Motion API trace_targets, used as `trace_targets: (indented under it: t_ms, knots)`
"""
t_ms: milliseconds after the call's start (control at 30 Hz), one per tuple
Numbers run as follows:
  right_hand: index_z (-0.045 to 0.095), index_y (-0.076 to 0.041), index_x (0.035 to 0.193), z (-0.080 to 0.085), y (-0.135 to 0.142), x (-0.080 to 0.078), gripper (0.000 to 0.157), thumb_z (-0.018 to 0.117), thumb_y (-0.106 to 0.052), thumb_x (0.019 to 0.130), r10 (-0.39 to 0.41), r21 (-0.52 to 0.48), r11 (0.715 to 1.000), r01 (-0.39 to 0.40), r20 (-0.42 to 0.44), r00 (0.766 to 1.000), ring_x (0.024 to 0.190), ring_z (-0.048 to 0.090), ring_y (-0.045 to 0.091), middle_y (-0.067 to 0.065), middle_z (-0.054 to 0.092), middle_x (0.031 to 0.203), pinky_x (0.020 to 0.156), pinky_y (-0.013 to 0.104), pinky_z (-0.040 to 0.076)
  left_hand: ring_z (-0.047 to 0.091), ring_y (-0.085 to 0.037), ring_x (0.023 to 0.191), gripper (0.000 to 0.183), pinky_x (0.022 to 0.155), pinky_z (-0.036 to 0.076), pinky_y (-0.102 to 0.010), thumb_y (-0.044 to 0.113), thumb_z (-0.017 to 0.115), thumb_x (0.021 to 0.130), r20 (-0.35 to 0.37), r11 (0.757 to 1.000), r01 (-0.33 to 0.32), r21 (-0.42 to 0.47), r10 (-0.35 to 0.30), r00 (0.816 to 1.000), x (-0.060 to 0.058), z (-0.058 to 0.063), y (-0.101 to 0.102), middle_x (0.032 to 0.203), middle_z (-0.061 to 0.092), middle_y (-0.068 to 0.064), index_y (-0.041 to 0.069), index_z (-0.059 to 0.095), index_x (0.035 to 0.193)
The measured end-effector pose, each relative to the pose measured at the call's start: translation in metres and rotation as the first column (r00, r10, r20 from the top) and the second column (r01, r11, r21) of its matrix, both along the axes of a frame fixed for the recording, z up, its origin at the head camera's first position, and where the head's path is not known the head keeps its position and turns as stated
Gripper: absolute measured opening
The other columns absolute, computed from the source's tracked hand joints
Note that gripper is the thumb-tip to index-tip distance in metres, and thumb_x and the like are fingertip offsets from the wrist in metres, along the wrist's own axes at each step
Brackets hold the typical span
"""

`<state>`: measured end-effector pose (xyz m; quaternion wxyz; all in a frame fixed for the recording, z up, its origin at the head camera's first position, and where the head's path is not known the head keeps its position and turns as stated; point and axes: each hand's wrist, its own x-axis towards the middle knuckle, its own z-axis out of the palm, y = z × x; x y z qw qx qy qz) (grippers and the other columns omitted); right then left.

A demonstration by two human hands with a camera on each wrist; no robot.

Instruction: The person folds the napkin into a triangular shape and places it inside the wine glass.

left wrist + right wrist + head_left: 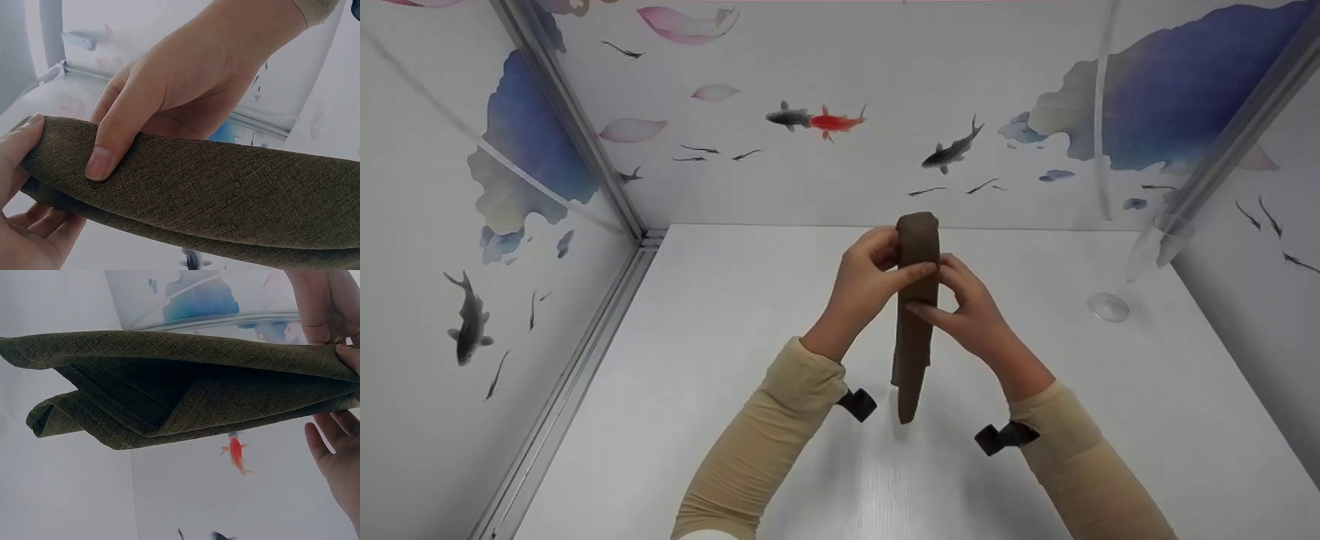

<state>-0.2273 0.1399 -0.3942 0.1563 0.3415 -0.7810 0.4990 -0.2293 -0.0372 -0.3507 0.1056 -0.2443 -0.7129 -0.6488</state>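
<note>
A folded piece of brown woven cloth [915,337] is held up over the white table, its long narrow edge toward the head view. My left hand [864,274] grips it from the left near the top end, thumb across the near face. From the other side my right hand [976,315] pinches it slightly lower, thumb on the same face. In the left wrist view the cloth's coarse weave [225,191] and stacked layers show. The right wrist view looks into the gap between the layers [185,394], which spread apart at the lower end.
A clear round disc [1108,307] lies on the white table [720,315] at the right. Behind it, a clear cup-like thing [1170,229] is by the right wall. Printed panels with fish enclose the table, with metal rails [622,180] at the corners.
</note>
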Motion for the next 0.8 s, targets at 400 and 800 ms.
trace_targets:
  t_ms: [400,800]
  knots:
    - [0.061,0.006,0.124,0.007,-0.004,0.02,0.043,0.073,0.007,0.083,0.069,-0.015,0.998,-0.068,0.085,0.994,0.119,0.051,0.016,0.019,0.057,0.129,0.097,0.03,0.043,0.064,-0.013,0.098,0.029,0.086,0.052,-0.027,0.013,0.08,0.082,0.001,0.997,-0.071,0.034,0.071,0.998,0.002,0.007,0.002,0.103,0.06,-0.004,0.004,0.067,0.107]
    - [0.068,0.003,0.115,-0.013,-0.005,0.023,0.033,0.074,0.005,0.082,0.109,0.003,0.994,-0.111,0.16,0.981,0.115,0.053,0.022,0.015,0.059,0.126,0.093,0.039,0.047,0.067,-0.016,0.097,0.03,0.082,0.054,-0.03,0.012,0.08,0.082,-0.014,0.991,-0.069,0.112,0.071,0.997,0.0,0.017,-0.004,0.104,0.061,-0.008,0.002,0.066,0.107]
